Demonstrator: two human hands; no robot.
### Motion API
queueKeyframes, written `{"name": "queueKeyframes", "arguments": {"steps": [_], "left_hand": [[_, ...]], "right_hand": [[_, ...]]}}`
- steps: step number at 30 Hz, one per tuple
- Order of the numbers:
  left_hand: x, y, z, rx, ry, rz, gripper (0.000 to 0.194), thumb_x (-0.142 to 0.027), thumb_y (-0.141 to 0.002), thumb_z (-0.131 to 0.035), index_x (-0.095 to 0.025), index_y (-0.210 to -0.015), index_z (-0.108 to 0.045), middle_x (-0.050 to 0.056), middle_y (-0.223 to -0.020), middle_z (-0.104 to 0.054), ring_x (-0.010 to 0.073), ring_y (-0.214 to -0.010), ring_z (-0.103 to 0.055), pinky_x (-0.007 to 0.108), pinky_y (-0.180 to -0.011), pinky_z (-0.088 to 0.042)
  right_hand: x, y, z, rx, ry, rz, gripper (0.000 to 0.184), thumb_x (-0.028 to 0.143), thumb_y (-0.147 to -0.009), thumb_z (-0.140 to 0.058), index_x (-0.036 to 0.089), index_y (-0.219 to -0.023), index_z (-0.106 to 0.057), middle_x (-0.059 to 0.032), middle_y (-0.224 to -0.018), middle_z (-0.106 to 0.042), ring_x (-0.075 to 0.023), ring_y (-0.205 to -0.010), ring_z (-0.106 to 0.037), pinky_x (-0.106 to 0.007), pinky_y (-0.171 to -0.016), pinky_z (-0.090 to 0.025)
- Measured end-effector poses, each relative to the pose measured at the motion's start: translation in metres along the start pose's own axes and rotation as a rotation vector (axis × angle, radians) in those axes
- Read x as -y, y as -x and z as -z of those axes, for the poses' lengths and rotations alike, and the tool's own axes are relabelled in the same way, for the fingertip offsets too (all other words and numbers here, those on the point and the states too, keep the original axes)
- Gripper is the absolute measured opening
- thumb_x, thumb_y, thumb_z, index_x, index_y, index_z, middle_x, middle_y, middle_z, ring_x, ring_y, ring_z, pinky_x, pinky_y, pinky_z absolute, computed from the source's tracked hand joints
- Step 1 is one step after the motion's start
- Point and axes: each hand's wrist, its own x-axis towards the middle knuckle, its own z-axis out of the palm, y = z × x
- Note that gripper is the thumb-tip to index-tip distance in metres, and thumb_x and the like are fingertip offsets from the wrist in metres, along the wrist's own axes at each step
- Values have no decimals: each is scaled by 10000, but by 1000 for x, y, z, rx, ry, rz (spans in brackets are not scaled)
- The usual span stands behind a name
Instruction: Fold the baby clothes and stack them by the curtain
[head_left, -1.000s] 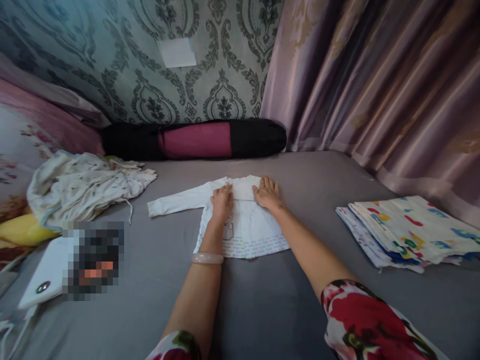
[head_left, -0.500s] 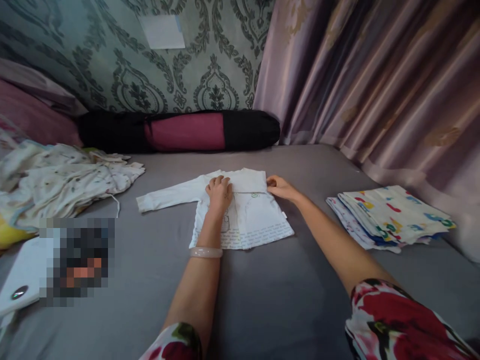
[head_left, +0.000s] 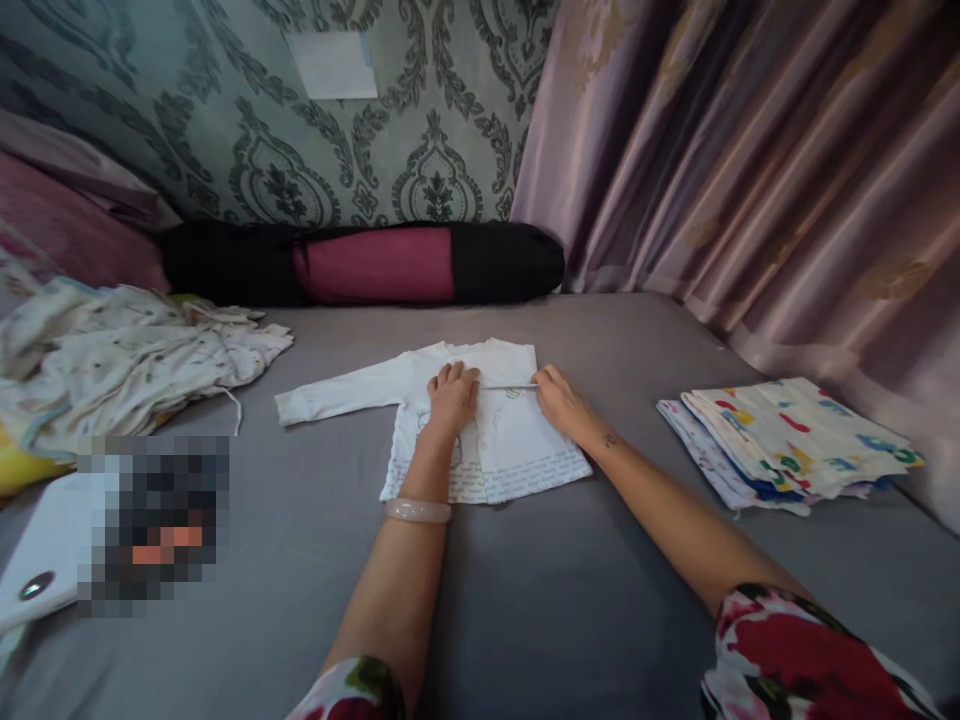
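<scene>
A small white long-sleeved shirt (head_left: 529, 450), with line drawings on its front and rows of print along the hem, lies spread on the grey bed sheet (head_left: 570, 620). Its left-hand sleeve reaches out to the side, while the other sleeve is folded across the chest. My left hand (head_left: 454, 395) rests on the chest by the folded sleeve, fingers laid over the cloth. At the right side of the shirt, my right hand (head_left: 561, 402) pinches the folded sleeve's lower edge; the fingertips are partly hidden.
Folded printed cloths (head_left: 795, 440) are stacked at the right. Rumpled patterned clothes (head_left: 135, 350) lie at the left, above a white device (head_left: 56, 540) with a blurred screen. A black and maroon roll-shaped bag (head_left: 375, 263) lies along the wall, beside a purple curtain (head_left: 637, 150).
My right hand has turned and come down from the fold's outer end to its lower edge. My left hand has slid slightly right on the chest. The view has shifted a little.
</scene>
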Motion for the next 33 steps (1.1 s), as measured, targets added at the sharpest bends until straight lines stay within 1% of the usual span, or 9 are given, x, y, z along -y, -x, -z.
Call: {"name": "queueKeyframes", "arguments": {"steps": [6, 8, 11, 13, 16, 21, 26, 30, 33], "left_hand": [[-3, -2, 3, -5, 26, 2, 353, -267, -919, -423, -256, -1228, -593, 133, -1417, -463, 339, -1350, -335, 560, -1066, -257], [-5, -3, 5, -18, 12, 25, 357, -278, -923, -416, -245, -1239, -579, 143, -1430, -451, 337, -1358, -331, 569, -1071, -249], [-7, -3, 5, -21, -6, 90, 404, -286, -931, -399, -210, -1309, -518, 165, -1477, -397, 340, -1398, -278, 581, -1093, -217], [-7, -3, 5, 8, -4, 130, 457, -312, -938, -386, -170, -1366, -460, 187, -1513, -337, 351, -1425, -225, 593, -1109, -185], [-7, -2, 4, 74, -24, 160, 533, -368, -950, -349, -128, -1424, -387, 198, -1550, -251, 354, -1446, -163, 589, -1131, -145], [-6, -1, 3, 134, -136, 176, 592, -440, -965, -257, -141, -1473, -317, 139, -1584, -179, 316, -1460, -122, 533, -1162, -129], [-5, 2, 0, 121, -217, 184, 605, -477, -966, -225, -175, -1485, -300, 98, -1585, -196, 280, -1461, -144, 489, -1173, -149], [-8, 4, 0, 93, -266, 191, 665, -476, -970, -191, -83, -1506, -213, 133, -1577, -202, 280, -1458, -157, 456, -1180, -143], [-8, 8, 6, 141, -281, 223, 711, -502, -961, -227, -41, -1501, -197, 162, -1573, -190, 295, -1455, -160, 465, -1175, -156]], "right_hand": [[20, -18, 13, 85, 78, 17, 339, 145, -945, -326, 132, -1015, -658, -161, -1130, -591, -263, -1079, -519, -350, -931, -372], [32, -35, 8, 42, 26, 27, 365, 186, -963, -314, 113, -1146, -621, -168, -1254, -560, -262, -1191, -469, -354, -1009, -329], [46, -61, -8, 1, -30, -49, 490, 313, -991, -294, 59, -1385, -434, -175, -1478, -381, -277, -1372, -291, -391, -1115, -205], [51, -76, -20, 15, -61, -108, 577, 397, -997, -263, 48, -1451, -339, -183, -1527, -297, -288, -1415, -213, -427, -1138, -146], [51, -89, -31, 53, -74, -137, 604, 466, -993, -221, 128, -1489, -296, -157, -1556, -242, -294, -1435, -166, -480, -1140, -103], [46, -91, -37, 75, -41, -141, 608, 502, -984, -164, 210, -1506, -270, -111, -1572, -220, -299, -1436, -165, -516, -1140, -77], [48, -90, -39, 64, -30, -158, 609, 513, -977, -148, 233, -1506, -264, -94, -1576, -212, -295, -1437, -155, -552, -1131, -80], [50, -91, -36, 88, -30, -174, 614, 515, -974, -145, 234, -1508, -257, -86, -1580, -201, -295, -1441, -138, -581, -1124, -81], [50, -92, -36, 87, -29, -175, 614, 516, -972, -148, 236, -1508, -254, -84, -1580, -201, -294, -1440, -142, -589, -1121, -91]]}}
